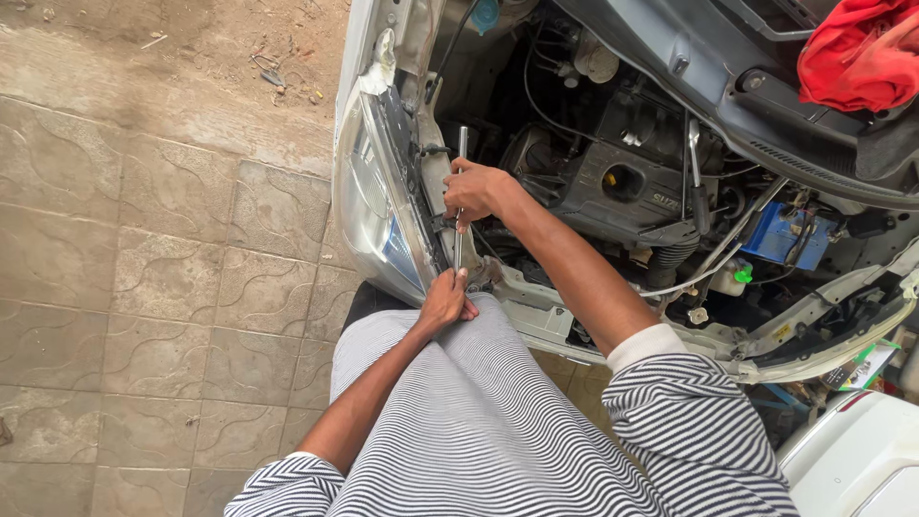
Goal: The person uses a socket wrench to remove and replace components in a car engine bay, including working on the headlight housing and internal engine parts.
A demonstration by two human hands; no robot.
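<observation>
Two hands on one long metal tool (pixel 459 196) at the front corner of a car with its hood up. Leftmost: paved tile ground (pixel 163 287), then the headlamp (pixel 373 215), still seated in the corner of the body. Just right of the lamp, the tool stands nearly upright along the lamp's inner edge, shiny shaft, top end poking above the upper hand. Left hand (pixel 446 301) is low, at the tool's bottom end beside the lamp's lower corner, fingers curled shut around the shaft. Right hand (pixel 476 191) is higher, fingers wrapped tight on the shaft at mid-height, arm reaching in from the right. Both sleeves striped, pushed up. Right of the hands: engine bay, dark engine cover (pixel 622 187) with an open round filler hole ringed yellow, hoses and wiring around it. Further right a blue battery (pixel 780 235), a small green cap near it. Top right, a red cloth (pixel 857 53) lies bunched at the hood base.
</observation>
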